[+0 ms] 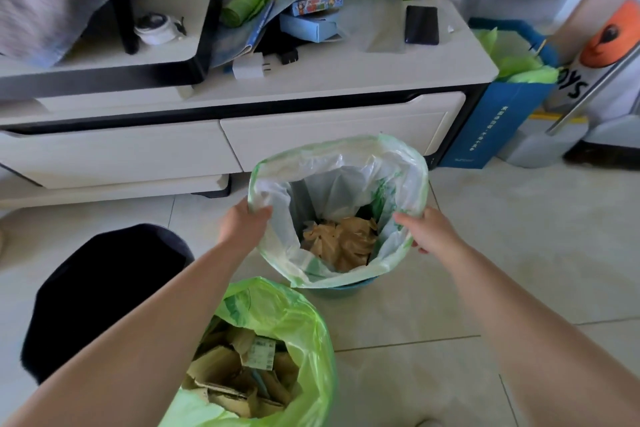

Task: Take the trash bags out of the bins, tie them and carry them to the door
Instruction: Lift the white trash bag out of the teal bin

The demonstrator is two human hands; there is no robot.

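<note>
- Left hand (242,222): pinching the left rim of the pale trash bag (332,177), thumb inside the mouth and fingers curled over the outside.
- Right hand (429,232): gripping the right rim of the same bag, thumb inside and fingers curled round the edge.
- Pale trash bag: translucent white with a green-tinted rim, mouth held wide open between both hands, seated in the teal bin (346,289), of which only the near lower edge shows.
- Brown paper (343,243): crumpled, lying at the bottom of the pale bag.
- Green trash bag (294,322): on the tiled floor (519,253) just in front of the teal bin, mouth open, untied.
- Cardboard (235,367): torn pieces filling the green bag.
- Dark rounded object (97,298): on the floor left of the green bag; kind cannot be told.
- Counter (311,90): low white drawer unit behind the bin, carrying a black phone (421,25), blue boxes (308,26) and a white charger (249,68).
- Blue paper bag (502,121): against the counter's right end, with green plastic inside.
</note>
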